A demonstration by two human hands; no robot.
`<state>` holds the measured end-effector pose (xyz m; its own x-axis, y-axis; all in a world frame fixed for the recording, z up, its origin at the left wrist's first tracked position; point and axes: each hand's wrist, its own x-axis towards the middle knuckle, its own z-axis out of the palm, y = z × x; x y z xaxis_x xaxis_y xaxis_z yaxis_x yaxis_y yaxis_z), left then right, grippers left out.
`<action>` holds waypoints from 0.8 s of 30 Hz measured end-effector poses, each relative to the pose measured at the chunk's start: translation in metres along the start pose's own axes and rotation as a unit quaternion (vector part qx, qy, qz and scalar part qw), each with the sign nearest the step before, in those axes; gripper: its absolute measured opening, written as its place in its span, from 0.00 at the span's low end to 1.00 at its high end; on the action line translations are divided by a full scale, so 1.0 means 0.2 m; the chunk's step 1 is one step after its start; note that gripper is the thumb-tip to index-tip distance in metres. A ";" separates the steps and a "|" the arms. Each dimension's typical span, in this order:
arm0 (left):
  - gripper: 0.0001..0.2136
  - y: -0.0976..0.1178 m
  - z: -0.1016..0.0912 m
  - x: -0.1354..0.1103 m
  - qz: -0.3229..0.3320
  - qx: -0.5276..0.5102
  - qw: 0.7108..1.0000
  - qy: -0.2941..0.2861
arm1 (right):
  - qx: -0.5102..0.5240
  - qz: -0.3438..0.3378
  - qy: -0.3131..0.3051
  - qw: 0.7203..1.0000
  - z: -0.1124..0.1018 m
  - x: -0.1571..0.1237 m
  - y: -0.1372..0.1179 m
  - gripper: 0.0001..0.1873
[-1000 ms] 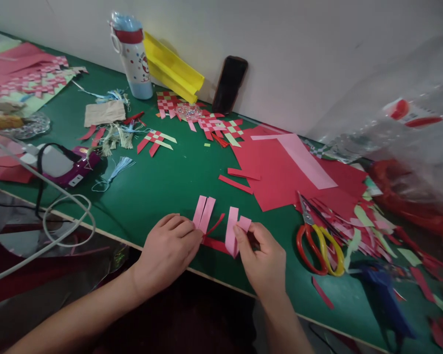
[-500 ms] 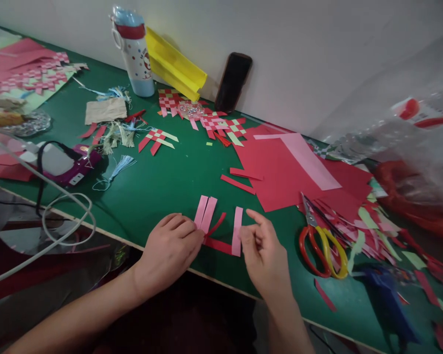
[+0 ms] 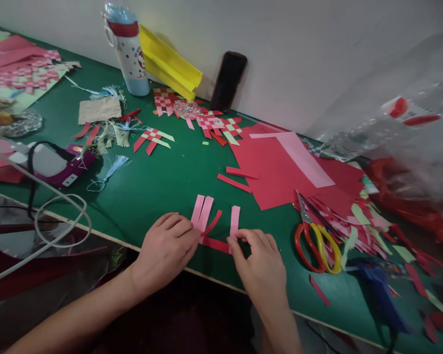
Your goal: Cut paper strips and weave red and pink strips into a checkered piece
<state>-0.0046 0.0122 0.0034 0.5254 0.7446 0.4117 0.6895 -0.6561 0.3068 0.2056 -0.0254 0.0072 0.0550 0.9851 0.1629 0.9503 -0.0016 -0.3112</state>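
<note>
My left hand (image 3: 169,248) rests at the table's front edge, fingers curled together over the lower ends of two pink paper strips (image 3: 201,212) and red paper strips. One red strip (image 3: 212,222) curves upward beside the pink pair, while another red strip (image 3: 214,244) lies flat toward the right. A separate pink paper strip (image 3: 235,219) stands across that red strip's right end. Its lower part is pinched between thumb and index finger of my right hand (image 3: 260,263). What lies beneath my left fingers is hidden.
Scissors (image 3: 315,246) and a blue glue gun (image 3: 382,295) lie right, near paper scraps (image 3: 349,226). Red sheets (image 3: 276,167) and two loose red strips (image 3: 239,179) lie beyond my hands. A phone (image 3: 229,81) and bottle (image 3: 127,54) stand behind. A white cable (image 3: 84,216) hangs left.
My right thumb and index finger have closed on the lower part of the single pink strip, its index finger no longer raised. My left hand stays on the strips. The view has shifted slightly.
</note>
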 end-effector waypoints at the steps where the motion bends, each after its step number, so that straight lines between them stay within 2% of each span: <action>1: 0.08 0.00 0.00 0.00 0.001 -0.001 1.000 0.002 | 0.008 -0.004 -0.004 1.000 0.00 0.00 0.00 0.10; 4: 0.09 0.00 0.00 0.01 0.004 0.001 1.000 0.012 | 0.044 -0.010 -0.012 0.999 -0.02 0.02 0.02 0.10; 7: 0.08 0.00 -0.01 0.00 0.007 0.000 1.000 0.015 | 0.076 -0.003 -0.014 0.997 -0.03 0.09 0.05 0.15; 12: 0.07 -0.02 0.01 -0.01 0.006 -0.012 1.000 0.021 | 0.055 -0.029 -0.036 0.997 -0.02 0.25 0.09 0.20; 17: 0.06 -0.03 0.04 -0.02 0.012 -0.031 0.999 0.040 | 0.048 -0.030 -0.058 0.997 -0.01 0.32 0.08 0.14; 20: 0.06 -0.04 0.05 -0.02 0.013 -0.029 0.999 0.044 | 0.077 -0.019 -0.046 0.996 -0.01 0.31 0.07 0.07; 24: 0.06 -0.03 0.05 -0.02 0.014 -0.033 0.998 0.049 | 0.097 -0.033 -0.018 0.995 0.00 0.30 0.07 0.07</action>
<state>-0.0071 0.0145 -0.0084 0.4914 0.7119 0.5017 0.6391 -0.6861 0.3476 0.2223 0.0345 0.0122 -0.0201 0.9875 0.1562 0.8744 0.0931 -0.4761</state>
